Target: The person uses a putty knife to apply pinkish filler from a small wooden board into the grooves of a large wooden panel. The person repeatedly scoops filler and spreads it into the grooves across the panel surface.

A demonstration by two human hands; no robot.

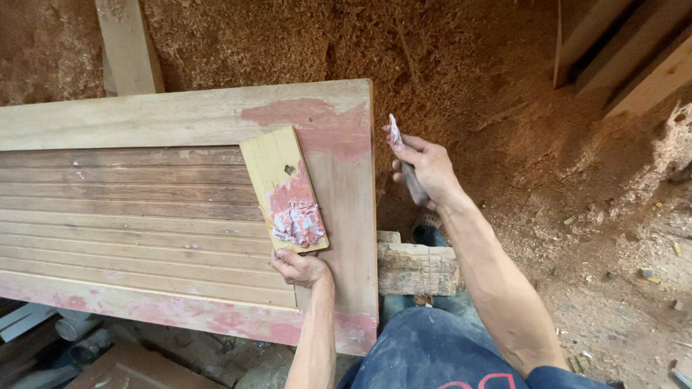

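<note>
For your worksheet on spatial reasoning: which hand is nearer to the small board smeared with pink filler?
Left. The left hand grips the small board at its lower end; the right hand is off to its right, holding a putty knife.

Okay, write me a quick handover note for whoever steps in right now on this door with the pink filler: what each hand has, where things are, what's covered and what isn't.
Left hand: grips the lower end of the small wooden board, which carries a lump of pink filler and rests over the door.
Right hand: holds the putty knife off the door's right edge, blade tip smeared pink, touching nothing.
Done: filler smeared on the top right corner and along the bottom rail to the bottom right corner.
Left: the right stile between those corners, the top rail to the left and the slatted panel show bare wood.
</note>
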